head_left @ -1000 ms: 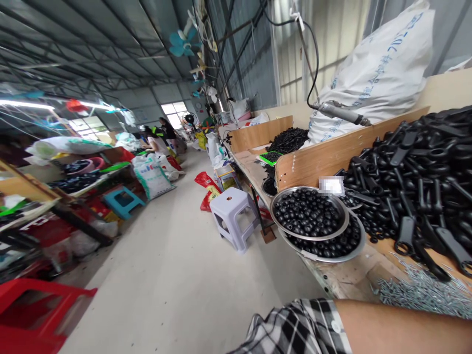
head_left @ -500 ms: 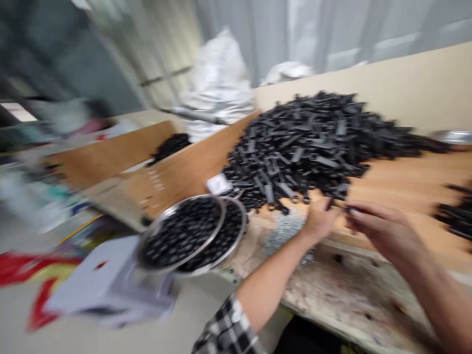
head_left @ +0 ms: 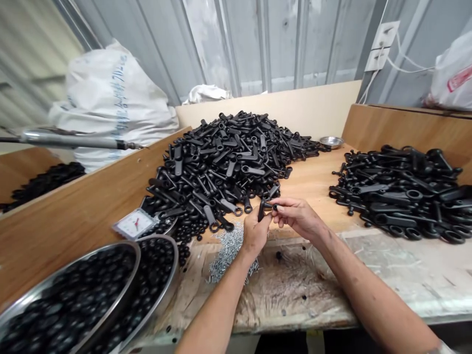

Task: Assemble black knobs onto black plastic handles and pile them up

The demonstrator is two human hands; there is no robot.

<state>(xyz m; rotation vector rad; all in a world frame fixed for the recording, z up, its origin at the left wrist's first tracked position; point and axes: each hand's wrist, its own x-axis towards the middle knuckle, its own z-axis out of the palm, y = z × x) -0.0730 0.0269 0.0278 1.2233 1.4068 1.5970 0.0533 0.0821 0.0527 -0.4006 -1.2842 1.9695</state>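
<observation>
My left hand [head_left: 254, 235] is closed around a black crank handle [head_left: 261, 209] and holds it upright above the front of the wooden bench top. Thumb and fingers of my right hand [head_left: 299, 217] pinch a small black knob [head_left: 275, 207] at the end of the handle's stem, and the two hands nearly touch. Just behind them rises a large heap of black crank handles [head_left: 232, 157]. Below my left wrist lies a pile of small silver pins [head_left: 229, 253], partly covered by the forearm.
Metal bowls of round black knobs [head_left: 66, 290] stand at the left, beside a white square clock [head_left: 135, 223]. More black handles [head_left: 401, 189] are piled at the right. A small metal dish [head_left: 331, 142] sits behind. A power screwdriver [head_left: 73, 139] hangs at upper left.
The view has swung to the right and sharpened, bringing the right-hand pile fully into sight. My hands stay close together, with the black handle and knob between them.
</observation>
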